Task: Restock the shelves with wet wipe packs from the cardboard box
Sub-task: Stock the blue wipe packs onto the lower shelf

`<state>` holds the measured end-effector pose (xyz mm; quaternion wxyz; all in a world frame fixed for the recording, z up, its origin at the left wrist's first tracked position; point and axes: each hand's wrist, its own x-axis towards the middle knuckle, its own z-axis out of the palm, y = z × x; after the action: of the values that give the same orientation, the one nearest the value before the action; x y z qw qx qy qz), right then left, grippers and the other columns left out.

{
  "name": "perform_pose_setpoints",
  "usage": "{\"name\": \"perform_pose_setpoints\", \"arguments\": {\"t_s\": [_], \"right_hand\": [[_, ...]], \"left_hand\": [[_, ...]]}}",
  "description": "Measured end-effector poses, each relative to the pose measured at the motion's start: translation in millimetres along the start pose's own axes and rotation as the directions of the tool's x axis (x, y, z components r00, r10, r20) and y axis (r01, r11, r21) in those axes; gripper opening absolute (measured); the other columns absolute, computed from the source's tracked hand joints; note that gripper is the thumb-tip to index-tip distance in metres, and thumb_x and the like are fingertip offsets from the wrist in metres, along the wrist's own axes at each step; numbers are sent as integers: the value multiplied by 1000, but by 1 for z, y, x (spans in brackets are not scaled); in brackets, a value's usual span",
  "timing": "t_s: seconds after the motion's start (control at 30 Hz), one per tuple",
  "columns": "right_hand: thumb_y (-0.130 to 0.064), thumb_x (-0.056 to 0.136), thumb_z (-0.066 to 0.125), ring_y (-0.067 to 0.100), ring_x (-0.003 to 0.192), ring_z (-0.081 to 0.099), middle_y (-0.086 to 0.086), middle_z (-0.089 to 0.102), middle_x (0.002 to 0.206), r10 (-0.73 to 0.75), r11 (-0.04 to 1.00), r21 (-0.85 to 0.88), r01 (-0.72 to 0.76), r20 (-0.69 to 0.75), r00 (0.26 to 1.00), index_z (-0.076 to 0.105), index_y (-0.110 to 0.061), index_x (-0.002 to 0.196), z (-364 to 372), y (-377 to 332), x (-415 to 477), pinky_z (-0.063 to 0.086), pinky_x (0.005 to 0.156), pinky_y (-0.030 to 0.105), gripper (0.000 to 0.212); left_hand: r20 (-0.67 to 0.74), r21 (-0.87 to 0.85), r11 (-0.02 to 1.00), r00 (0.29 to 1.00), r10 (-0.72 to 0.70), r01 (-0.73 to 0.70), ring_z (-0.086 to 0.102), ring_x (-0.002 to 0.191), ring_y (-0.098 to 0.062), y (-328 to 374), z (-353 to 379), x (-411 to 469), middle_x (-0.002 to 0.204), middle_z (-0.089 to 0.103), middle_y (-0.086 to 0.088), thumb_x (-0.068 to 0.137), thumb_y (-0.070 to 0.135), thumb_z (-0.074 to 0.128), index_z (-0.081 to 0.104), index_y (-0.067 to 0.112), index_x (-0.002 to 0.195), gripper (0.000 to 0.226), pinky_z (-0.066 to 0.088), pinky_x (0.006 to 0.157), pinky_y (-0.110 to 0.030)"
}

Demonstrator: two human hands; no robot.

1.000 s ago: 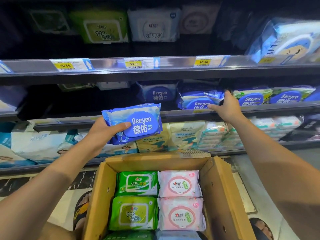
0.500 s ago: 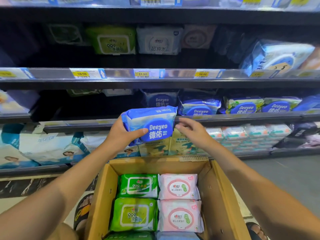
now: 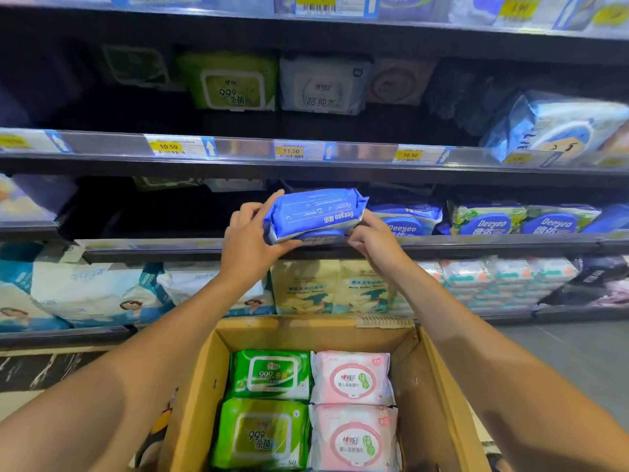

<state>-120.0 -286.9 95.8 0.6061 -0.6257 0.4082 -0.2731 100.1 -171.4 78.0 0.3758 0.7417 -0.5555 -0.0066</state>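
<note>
The blue Deeyeo pack (image 3: 315, 214) is clamped between both hands, left hand (image 3: 250, 247) and right hand (image 3: 372, 238) at its ends, long axis running left-right along the shelf lip (image 3: 153, 245). The empty slot is straight ahead, beside the shelved Deeyeo packs (image 3: 406, 219).

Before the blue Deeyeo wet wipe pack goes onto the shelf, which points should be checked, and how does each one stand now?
1. Both hands hold the blue Deeyeo wet wipe pack, left hand and right hand: ok.
2. Pack at the level of the dark middle shelf: ok.
3. Matching blue Deeyeo packs beside it: ok.
4. Printed text upright: not ok, inverted.
5. Free depth behind: cannot tell.
</note>
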Motion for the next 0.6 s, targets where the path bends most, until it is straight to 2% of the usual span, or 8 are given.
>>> {"name": "perform_pose_setpoints", "arguments": {"t_s": [0.07,0.1,0.17,0.23,0.33,0.47,0.53,0.6], "right_hand": [[-7,68,52,24,103,58,8,70,112,-5,1000,-13,5,-7,1000,69,-32,118,1,-1,6,41,81,42,58],[-4,70,51,24,110,62,3,72,118,-7,1000,-25,6,-20,1000,67,-29,120,1,-2,7,47,86,43,58],[4,78,48,20,117,62,0,70,124,-6,999,-44,4,-30,1000,64,-22,124,3,-3,9,49,100,43,55],[14,84,43,6,113,60,-7,67,125,10,1000,-24,-10,-29,1000,59,-22,132,4,-1,13,50,95,29,62],[17,88,39,6,116,59,-12,62,127,0,1000,0,0,-72,997,54,-21,139,5,2,18,50,81,18,65],[18,89,40,8,120,58,-6,58,139,-22,1000,7,23,-113,993,50,-17,145,0,14,27,50,86,18,67],[16,86,47,10,130,53,-3,55,147,-12,1000,-25,10,-113,993,48,-20,148,-4,23,29,50,92,20,72],[7,88,53,12,134,50,-4,52,150,-9,990,-139,-5,-101,995,46,-28,150,-9,33,30,51,93,29,71]], "left_hand": [[16,-28,999,999,-36,36,49,120,-23,-5,10,7,131,50,-2,80,48,84,33,34,159,95,48,97,-39],[24,-57,997,998,-56,57,51,121,-23,-6,15,11,132,51,-2,81,44,85,35,31,158,93,50,98,-40],[34,-93,992,996,-83,86,56,117,-22,-10,23,19,129,56,0,83,43,83,43,26,152,82,53,96,-42],[23,-113,990,996,-82,84,61,106,-20,-13,29,29,118,63,1,85,44,81,56,22,134,59,56,89,-44],[25,-117,986,993,-118,120,63,91,-22,-10,33,42,101,66,-1,86,42,80,58,15,103,38,56,75,-42],[70,-118,978,983,-167,174,67,92,-22,-7,38,51,105,70,-5,84,45,81,62,13,108,45,60,80,-46],[100,-86,983,983,-156,165,65,85,-21,-6,42,50,96,68,-3,84,45,81,59,12,104,44,59,72,-43],[135,-48,987,980,-148,156,59,76,-16,-6,47,45,87,62,4,86,43,80,53,15,99,41,49,60,-31]]}}
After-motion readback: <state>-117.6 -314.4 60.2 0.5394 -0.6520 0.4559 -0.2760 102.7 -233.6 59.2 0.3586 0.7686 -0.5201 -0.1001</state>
